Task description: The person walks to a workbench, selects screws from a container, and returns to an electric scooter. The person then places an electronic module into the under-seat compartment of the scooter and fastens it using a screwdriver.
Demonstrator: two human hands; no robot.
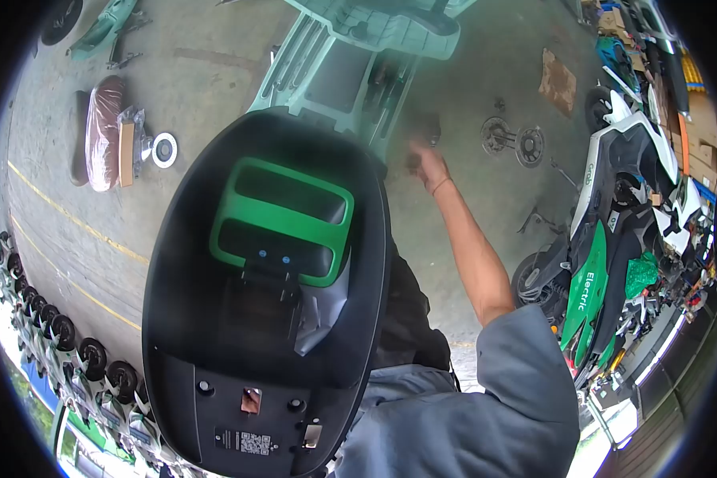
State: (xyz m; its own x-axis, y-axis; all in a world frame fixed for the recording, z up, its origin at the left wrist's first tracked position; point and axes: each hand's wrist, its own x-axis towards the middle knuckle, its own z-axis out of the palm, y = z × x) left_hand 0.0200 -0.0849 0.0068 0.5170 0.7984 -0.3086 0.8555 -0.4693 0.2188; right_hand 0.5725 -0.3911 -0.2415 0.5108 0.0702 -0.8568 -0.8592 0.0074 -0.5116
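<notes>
A black scooter seat (pixel 366 303), seen from its underside, is raised close to the camera, with a green bracket (pixel 283 215) bolted inside it. Beyond it lies the pale green scooter body (pixel 334 72), partly hazy. My right hand (pixel 429 166) is beside the body, at the right of the seat's upper edge. Its fingers look curled, and a small dark thing shows at them, too blurred to name. My left hand is not in view.
Metal discs (pixel 514 142) and flat cardboard (pixel 558 82) lie on the floor at the right. A green and white scooter (pixel 589 279) stands at far right. Wrapped seats (pixel 105 134) and a white ring (pixel 164 150) lie at left, above a row of wheels (pixel 92 358).
</notes>
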